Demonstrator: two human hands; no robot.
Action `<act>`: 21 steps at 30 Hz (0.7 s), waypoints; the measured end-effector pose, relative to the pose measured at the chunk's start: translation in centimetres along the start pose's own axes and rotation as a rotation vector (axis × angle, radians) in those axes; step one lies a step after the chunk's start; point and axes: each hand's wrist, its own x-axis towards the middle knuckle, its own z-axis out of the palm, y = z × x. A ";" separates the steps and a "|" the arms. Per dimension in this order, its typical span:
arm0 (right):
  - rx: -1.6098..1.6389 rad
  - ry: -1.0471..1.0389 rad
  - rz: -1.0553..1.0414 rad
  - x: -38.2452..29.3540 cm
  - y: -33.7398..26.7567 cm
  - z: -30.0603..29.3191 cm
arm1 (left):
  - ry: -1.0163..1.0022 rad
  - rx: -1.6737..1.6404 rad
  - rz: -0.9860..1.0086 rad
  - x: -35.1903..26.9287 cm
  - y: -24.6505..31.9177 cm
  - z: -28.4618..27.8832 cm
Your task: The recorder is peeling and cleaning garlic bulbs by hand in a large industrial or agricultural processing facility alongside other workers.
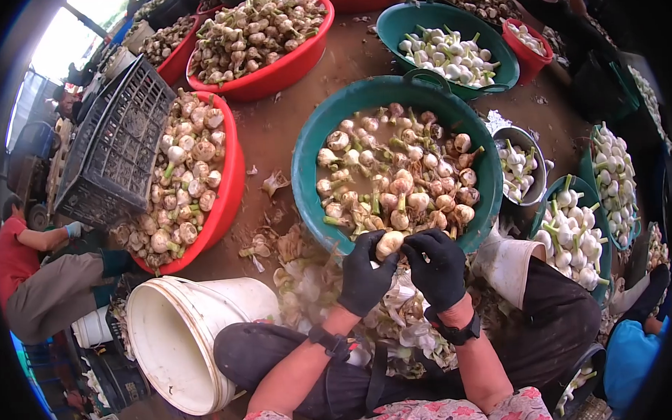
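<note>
My left hand point(367, 278), in a black glove, grips a garlic bulb point(390, 245) between thumb and fingers. At the bulb's right side, the bent fingers of my right hand point(438, 267), also gloved in black, pinch its edge. Both hands are over the near rim of a round green tub point(308, 211). Brownish water and many soiled garlic bulbs point(419, 201) with cut stems fill the tub. Beneath my hands, loose garlic skins point(412, 318) are heaped between my knees. What my right fingertips pinch is partly hidden.
To the left stand a red tub point(232, 175) of garlic, a black plastic crate point(112, 145) leaning on it, and a tipped white bucket point(177, 349). Peeled white garlic fills a metal pot point(539, 147) and a green basin point(607, 256) at right. A co-worker point(24, 254) sits far left.
</note>
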 end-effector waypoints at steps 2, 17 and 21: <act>-0.026 -0.033 0.051 0.0 -0.5 -0.1 | -0.002 0.016 0.008 -0.2 0.5 0.0; 0.112 -0.052 0.142 -1.1 1.9 0.4 | -0.166 -0.002 0.070 0.4 0.3 -1.3; -0.075 0.008 0.240 -1.4 6.8 -1.0 | -0.454 -0.442 -0.255 0.8 2.1 -2.2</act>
